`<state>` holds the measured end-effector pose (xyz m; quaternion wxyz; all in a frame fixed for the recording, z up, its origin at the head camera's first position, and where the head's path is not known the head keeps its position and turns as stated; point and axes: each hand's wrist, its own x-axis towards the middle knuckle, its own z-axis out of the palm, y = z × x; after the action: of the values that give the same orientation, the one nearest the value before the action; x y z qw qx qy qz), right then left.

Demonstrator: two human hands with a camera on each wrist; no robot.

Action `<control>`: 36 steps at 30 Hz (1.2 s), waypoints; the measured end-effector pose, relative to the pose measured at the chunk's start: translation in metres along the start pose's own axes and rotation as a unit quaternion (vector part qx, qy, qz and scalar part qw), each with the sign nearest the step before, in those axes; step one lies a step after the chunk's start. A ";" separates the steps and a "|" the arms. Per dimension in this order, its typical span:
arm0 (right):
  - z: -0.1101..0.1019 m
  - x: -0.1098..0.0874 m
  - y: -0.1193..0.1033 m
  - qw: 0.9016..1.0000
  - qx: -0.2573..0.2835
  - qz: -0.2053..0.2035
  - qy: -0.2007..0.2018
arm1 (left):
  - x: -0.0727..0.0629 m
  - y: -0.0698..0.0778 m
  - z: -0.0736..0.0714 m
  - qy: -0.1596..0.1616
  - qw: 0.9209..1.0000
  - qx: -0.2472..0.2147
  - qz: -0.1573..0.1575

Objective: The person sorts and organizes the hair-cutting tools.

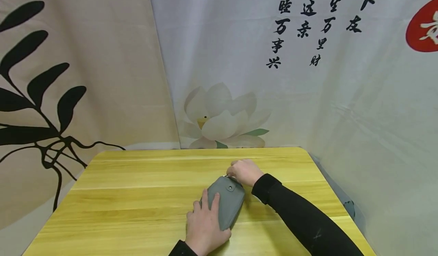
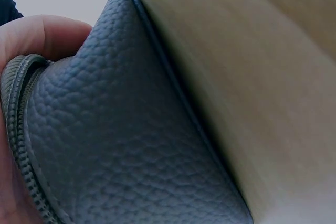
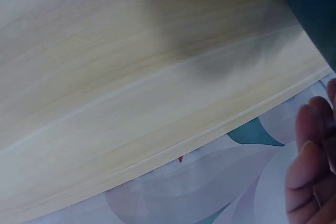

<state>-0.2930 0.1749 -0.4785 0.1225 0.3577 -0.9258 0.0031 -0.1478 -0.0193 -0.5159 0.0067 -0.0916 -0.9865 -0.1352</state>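
Observation:
A grey pebbled-leather zip pouch (image 1: pixel 230 203) with a small snap tab lies at a slant, its far end raised near the middle of the table. My left hand (image 1: pixel 207 223) holds its near left side, two fingers stretched over the face and the thumb by the bottom edge. In the left wrist view, the zipper (image 2: pixel 23 129) curves around the pouch's edge beside my fingers. At the far end, my right hand (image 1: pixel 245 171) pinches a small metal zipper pull, mostly hidden by the fingers. Curled fingers (image 3: pixel 304 177) show at the right wrist view's edge.
The wood-grain table (image 1: pixel 137 195) reaches back to a hanging cloth (image 1: pixel 219 58) printed with a lotus, leaves and dark characters. Its far edge runs just beyond my right hand. More pale cloth hangs along the right side.

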 end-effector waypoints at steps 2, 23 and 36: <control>0.000 -0.001 0.001 1.000 -0.003 0.000 0.003 | 0.000 -0.001 0.001 0.003 1.000 -0.001 0.001; 0.007 -0.014 0.004 1.000 0.016 0.007 0.020 | -0.001 -0.004 0.000 0.000 1.000 -0.008 0.003; 0.007 -0.020 0.003 0.999 0.011 0.006 0.037 | -0.001 -0.005 0.002 0.010 1.000 0.007 0.011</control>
<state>-0.2821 0.1902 -0.4897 0.1529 0.3531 -0.9226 0.0270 -0.1479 -0.0236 -0.5188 0.0187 -0.1009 -0.9863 -0.1295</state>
